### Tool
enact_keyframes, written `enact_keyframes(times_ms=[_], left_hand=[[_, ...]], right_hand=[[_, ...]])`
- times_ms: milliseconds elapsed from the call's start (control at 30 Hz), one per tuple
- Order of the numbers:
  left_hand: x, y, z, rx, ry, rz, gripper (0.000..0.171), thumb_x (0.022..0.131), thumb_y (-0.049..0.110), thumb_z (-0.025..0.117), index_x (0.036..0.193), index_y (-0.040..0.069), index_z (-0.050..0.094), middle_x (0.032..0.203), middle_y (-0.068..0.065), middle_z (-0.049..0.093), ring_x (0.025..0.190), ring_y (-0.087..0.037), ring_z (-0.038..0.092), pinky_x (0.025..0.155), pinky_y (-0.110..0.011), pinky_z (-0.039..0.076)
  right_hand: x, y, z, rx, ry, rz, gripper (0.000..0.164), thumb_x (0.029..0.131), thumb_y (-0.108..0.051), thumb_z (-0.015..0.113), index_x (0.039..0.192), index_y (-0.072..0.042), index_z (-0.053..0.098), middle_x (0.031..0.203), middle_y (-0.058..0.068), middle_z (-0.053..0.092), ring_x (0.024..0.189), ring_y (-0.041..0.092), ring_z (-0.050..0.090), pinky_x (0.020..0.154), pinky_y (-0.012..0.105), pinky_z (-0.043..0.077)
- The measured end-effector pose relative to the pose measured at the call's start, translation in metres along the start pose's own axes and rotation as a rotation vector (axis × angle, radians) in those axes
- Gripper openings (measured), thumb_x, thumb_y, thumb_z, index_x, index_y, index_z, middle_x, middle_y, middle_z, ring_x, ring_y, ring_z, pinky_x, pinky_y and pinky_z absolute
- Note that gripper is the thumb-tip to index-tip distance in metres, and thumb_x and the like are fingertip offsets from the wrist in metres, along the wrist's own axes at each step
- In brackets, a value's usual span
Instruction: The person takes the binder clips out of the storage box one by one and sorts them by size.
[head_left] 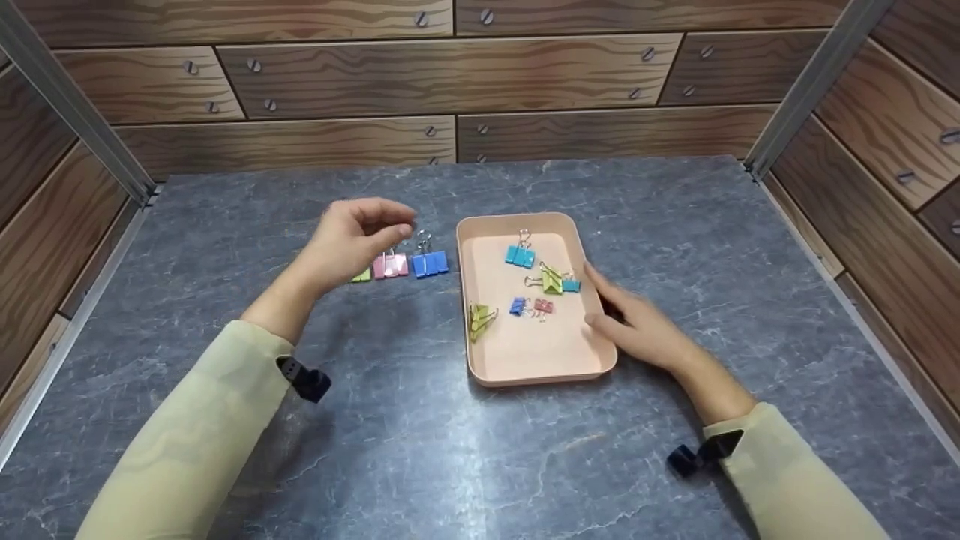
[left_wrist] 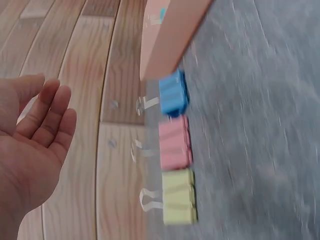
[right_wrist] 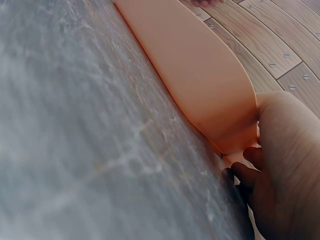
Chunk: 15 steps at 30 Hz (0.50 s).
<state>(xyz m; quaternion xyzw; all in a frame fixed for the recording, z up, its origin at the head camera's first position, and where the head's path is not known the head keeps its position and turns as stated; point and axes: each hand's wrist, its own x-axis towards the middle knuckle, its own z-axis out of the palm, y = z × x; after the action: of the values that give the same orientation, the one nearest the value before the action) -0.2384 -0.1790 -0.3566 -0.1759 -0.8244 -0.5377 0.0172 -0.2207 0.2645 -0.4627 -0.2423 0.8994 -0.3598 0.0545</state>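
My left hand hovers above a row of binder clips left of the tray, its fingers loosely bent with nothing between them. The row has a blue binder clip, a pink binder clip and a yellow-green binder clip, the last partly hidden by the hand in the head view. At the right side of a shallow pink tray, my right hand grips the wall. Inside lie a teal binder clip, a yellow-green binder clip and several others, including a small red clip.
The tray stands on a grey marbled tabletop. Wood-patterned panels rise behind it and at both sides, with metal posts at the back corners. Black wrist cameras sit on both sleeves.
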Motion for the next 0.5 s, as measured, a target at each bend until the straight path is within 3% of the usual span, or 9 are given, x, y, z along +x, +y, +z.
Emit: enact_keyframes(times_ms=[200, 500], left_hand=[[0.005, 0.012, 0.027, -0.009, -0.150, 0.041, 0.020, 0.103, 0.006, 0.069, 0.122, 0.003, 0.077, 0.112, -0.008, 0.077, 0.095, -0.024, 0.071, 0.077, -0.026, 0.059], [0.013, 0.016, 0.066, 0.012, -0.335, 0.095, 0.021, 0.101, 0.003, 0.070, 0.121, 0.000, 0.077, 0.119, -0.010, 0.077, 0.105, -0.021, 0.072, 0.092, -0.033, 0.059]], right_hand=[[0.001, 0.001, 0.001, -0.002, 0.001, -0.008, 0.076, 0.107, -0.034, 0.062, 0.171, -0.023, 0.021, 0.170, 0.014, 0.031, 0.155, 0.036, 0.032, 0.126, 0.055, 0.025], [0.000, 0.002, 0.001, 0.006, 0.002, -0.002, 0.076, 0.107, -0.033, 0.062, 0.171, -0.023, 0.021, 0.170, 0.016, 0.030, 0.155, 0.037, 0.032, 0.126, 0.055, 0.024]])
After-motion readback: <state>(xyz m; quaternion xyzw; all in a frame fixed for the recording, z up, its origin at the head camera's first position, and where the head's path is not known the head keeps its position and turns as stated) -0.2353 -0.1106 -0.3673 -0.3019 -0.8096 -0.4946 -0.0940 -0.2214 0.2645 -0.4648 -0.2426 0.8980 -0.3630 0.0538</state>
